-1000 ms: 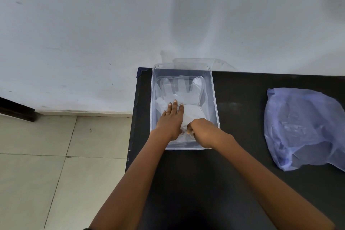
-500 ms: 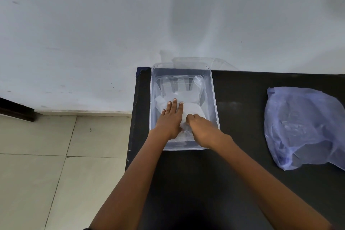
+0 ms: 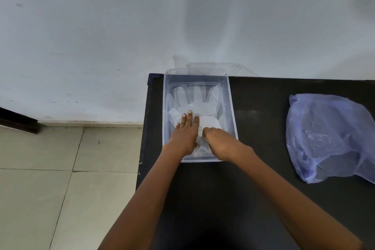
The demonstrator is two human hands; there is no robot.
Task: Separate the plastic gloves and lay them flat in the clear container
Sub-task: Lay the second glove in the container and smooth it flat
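1. Keep left hand [image 3: 185,134] flat, fingers straight, pressing glove [image 3: 197,98] down inside container [image 3: 231,107] at table's [image 3: 263,128] 10 o'clock.
2. Draw right hand [image 3: 220,142] (fingers curled, apparently pinching the cuff) gently toward 6 o'clock, smoothing wrinkles.

White wall [image 3: 101,26] at 12 o'clock; beige tiled floor [image 3: 50,178] at 8 o'clock; black table [image 3: 263,148] at 4 o'clock.

Clear container [image 3: 231,107], translucent white gloves [image 3: 197,99], black table [image 3: 263,128], lavender bag [image 3: 330,138].
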